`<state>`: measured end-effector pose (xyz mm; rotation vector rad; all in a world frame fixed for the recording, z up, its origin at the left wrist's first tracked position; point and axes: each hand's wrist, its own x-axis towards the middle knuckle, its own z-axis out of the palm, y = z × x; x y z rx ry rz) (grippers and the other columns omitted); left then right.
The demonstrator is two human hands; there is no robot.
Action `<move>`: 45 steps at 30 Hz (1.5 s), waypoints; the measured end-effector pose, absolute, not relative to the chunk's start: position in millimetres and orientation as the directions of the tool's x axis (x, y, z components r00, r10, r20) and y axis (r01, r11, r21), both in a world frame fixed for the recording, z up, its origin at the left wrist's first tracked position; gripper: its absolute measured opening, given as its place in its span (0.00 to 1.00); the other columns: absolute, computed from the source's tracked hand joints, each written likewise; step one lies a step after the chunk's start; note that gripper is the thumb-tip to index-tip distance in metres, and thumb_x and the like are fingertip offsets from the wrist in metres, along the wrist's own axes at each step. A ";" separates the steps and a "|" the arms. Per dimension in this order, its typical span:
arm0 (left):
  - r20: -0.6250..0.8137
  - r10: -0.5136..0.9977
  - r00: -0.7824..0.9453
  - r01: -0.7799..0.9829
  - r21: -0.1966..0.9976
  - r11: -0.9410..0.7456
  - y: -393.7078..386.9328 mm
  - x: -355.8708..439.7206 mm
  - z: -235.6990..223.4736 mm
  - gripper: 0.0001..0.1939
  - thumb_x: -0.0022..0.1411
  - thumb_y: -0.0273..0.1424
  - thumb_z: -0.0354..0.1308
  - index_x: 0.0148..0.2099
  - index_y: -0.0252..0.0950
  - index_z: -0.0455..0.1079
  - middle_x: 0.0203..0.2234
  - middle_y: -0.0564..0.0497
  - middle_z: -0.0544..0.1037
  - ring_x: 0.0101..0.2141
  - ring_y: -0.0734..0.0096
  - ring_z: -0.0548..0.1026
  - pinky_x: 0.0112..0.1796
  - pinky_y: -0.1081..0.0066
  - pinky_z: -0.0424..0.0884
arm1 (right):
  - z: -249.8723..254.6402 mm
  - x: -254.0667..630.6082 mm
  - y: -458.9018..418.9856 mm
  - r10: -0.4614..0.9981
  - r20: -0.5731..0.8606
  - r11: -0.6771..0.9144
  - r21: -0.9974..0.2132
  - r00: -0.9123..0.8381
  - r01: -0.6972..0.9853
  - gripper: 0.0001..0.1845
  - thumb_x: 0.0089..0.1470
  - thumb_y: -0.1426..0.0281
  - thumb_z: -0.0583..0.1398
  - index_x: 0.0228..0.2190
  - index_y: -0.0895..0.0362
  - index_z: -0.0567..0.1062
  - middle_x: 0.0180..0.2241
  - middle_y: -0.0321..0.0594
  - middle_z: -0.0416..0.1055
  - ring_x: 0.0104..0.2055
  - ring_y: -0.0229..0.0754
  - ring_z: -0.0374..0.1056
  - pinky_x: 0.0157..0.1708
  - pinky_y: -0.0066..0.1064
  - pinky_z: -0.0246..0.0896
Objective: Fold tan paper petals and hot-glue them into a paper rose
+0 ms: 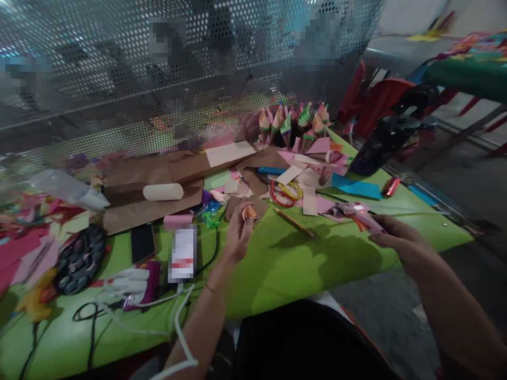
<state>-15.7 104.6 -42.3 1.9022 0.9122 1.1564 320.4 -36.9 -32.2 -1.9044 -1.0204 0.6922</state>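
My left hand (238, 235) is closed around a small rolled paper piece (249, 212) in orange and cream, held above the green table. On the right, my right hand (390, 230) grips a pink glue gun (366, 217) with an orange trigger and a small red light. Its dark nozzle points left toward the middle of the table. Between my hands lies a pencil (295, 224). Just beyond it are red-handled scissors (282, 194) and yellow-handled scissors (292, 190) among paper scraps. Brown paper (233, 207) lies behind my left hand.
Paper ice-cream cones (285, 126) stand in a cluster at the back. A dark bottle (370, 145) stands at right. Left are a phone (143, 244), a lit phone (182, 253), cables, a yellow glue gun (37, 298) and a glue bottle (69, 190). A perforated metal panel (130, 113) rises behind.
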 end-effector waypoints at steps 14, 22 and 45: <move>0.384 0.855 0.349 0.301 0.818 -0.491 100.1 -15.5 -38.5 0.21 0.70 0.45 0.44 0.57 0.40 0.63 0.51 0.45 0.73 0.50 0.62 0.72 0.52 0.63 0.67 | -8.6 237.2 -2.5 0.983 -0.181 -0.183 -0.970 -0.030 -0.159 0.13 0.39 0.62 0.65 0.30 0.55 0.76 0.33 0.46 0.78 0.21 0.37 0.59 0.20 0.31 0.50; 0.417 0.835 0.358 0.289 0.801 -0.524 100.9 -15.3 -39.3 0.20 0.70 0.44 0.45 0.57 0.41 0.64 0.50 0.46 0.74 0.49 0.62 0.72 0.52 0.62 0.67 | -7.3 223.6 4.9 0.984 -0.178 -0.178 -0.984 0.012 0.013 0.25 0.43 0.48 0.67 0.33 0.56 0.79 0.32 0.45 0.78 0.30 0.43 0.68 0.28 0.33 0.62; 0.446 0.799 0.404 0.305 0.757 -0.577 101.7 -14.9 -37.7 0.21 0.70 0.44 0.44 0.58 0.39 0.62 0.49 0.44 0.73 0.50 0.62 0.71 0.52 0.63 0.66 | -10.8 206.1 14.8 0.992 -0.120 -0.109 -0.972 -0.041 0.206 0.31 0.46 0.43 0.65 0.42 0.53 0.82 0.44 0.44 0.80 0.48 0.55 0.74 0.51 0.48 0.69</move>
